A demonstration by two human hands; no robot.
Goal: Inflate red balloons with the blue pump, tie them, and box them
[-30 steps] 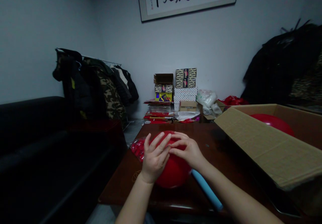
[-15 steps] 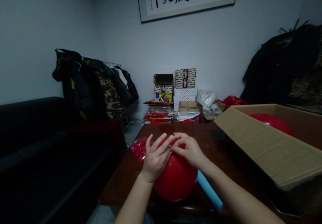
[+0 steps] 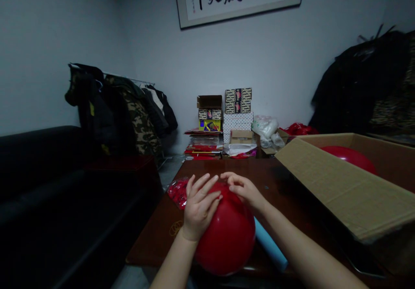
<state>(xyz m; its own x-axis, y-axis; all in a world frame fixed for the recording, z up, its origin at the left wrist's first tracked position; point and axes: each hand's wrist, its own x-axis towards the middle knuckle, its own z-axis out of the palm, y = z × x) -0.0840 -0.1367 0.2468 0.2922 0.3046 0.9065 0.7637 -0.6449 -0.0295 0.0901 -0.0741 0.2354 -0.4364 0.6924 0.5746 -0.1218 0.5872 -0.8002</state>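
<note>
Over the near edge of a dark, glossy wooden counter (image 3: 152, 245), a round red balloon (image 3: 230, 241) sits between the person's two bare hands, its lower part overlapping that edge from this view; whether any of its weight rests on the wood I cannot tell. The left hand (image 3: 198, 211) lies along the balloon's upper left side, some fingers fanned upward and the others brought close together near the top (whether they pinch the neck cannot be made out). The right hand (image 3: 245, 191) is at the balloon's upper right, fingers loosely bent, the forefinger reaching toward the left hand and the thumb tucked below it; its grip, too, is unclear. A narrow gap separates the fingertips of the two hands.

Just right of the balloon, a light blue tube (image 3: 270, 248) lies slantwise, partly hidden behind it. Beyond the left hand, a clear packet (image 3: 177, 192) with red contents lies on the counter, and a gold marking (image 3: 176, 228) shows on the wood nearer the wrist. To the right stands an open cardboard box (image 3: 340, 189), with a second red balloon (image 3: 352, 158) showing above its near wall. Farther back, patterned boxes (image 3: 238, 101) are stacked against the wall, beside a whitish plastic bag (image 3: 265, 126).
</note>
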